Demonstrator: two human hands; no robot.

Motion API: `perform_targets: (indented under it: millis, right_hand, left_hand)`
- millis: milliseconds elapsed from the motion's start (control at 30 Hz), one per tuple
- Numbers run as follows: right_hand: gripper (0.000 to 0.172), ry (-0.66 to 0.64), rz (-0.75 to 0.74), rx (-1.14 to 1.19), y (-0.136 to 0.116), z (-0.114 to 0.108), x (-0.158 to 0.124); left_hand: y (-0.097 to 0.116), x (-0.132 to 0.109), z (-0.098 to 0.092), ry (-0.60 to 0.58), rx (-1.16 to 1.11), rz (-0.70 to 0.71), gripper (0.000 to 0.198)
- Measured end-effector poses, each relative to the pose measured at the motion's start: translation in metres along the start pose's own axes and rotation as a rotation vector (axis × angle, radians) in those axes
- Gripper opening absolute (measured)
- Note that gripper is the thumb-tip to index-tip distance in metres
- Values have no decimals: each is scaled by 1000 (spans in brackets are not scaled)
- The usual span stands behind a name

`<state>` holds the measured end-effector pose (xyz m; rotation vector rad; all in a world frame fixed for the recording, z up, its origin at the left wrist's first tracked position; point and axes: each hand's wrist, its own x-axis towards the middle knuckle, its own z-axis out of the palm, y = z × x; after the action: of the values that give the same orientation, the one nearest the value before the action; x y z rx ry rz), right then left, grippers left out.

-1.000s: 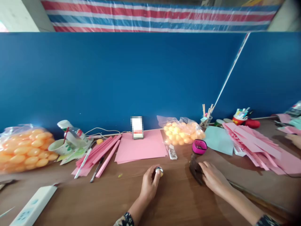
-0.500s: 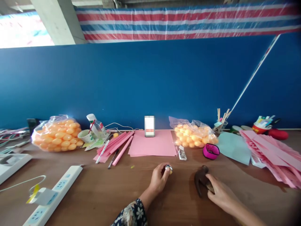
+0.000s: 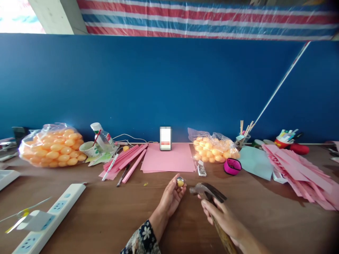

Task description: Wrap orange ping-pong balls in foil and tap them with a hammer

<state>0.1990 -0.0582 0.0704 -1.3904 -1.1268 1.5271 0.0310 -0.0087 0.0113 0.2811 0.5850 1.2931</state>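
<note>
A claw hammer [image 3: 208, 191] is held over a brown tabletop [image 3: 111, 218], its wooden handle [image 3: 221, 233] gripped close below the head by the right hand [image 3: 217, 212], while a small silver-and-yellow ball [image 3: 180, 182] is pinched at the fingertips of the left hand [image 3: 171, 197], near the hammer's striking face. The hammer can be judged heavy at the head and stiff throughout, best taken by the handle: high for control, low for leverage. The ball is judged light, smooth and apt to slip, best held by its sides; whether it is fragile cannot be told. One hammer and one silver-and-yellow ball are counted, along with one magenta band [image 3: 232, 172], one power strip [image 3: 58, 206] in the left foreground and two clear bags [image 3: 197, 133]; the orange balls [image 3: 55, 146] inside are packed too closely to be numbered.
</note>
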Motion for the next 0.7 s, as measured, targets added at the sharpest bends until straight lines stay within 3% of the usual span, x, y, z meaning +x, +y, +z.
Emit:
perform_targets:
  millis: [267,467,700]
  right_hand:
    - [39,-103,-24,-150,-11,7,2]
    - [42,-10,-33,-287,-12,3,0]
    - [41,-1,-57,-307,-14,0,3]
  left_hand:
    - [3,0,-6,-77,-54,-38,41]
    - [0,-3,-4,-34,14,-48,40]
    - [0,-4,2,-18,60,-54,36]
